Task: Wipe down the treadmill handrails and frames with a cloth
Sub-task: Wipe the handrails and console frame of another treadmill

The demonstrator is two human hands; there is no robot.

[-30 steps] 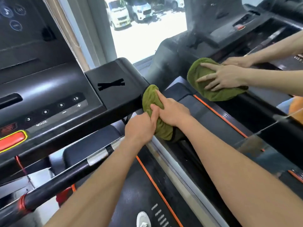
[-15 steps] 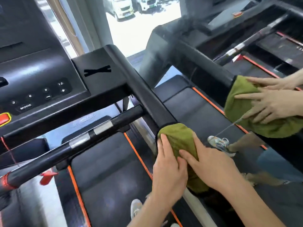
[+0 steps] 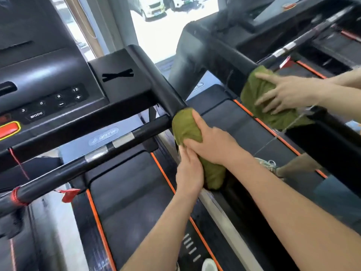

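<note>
Handrail partly hidden under cloth

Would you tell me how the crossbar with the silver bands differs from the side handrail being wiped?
The crossbar is thin and round, with silver bands and red tape near its left end; the side handrail is broader, flatter and plain. The crossbar is uncovered, while the cloth wraps the side handrail, held by the left hand and right hand. Both are black.
</note>
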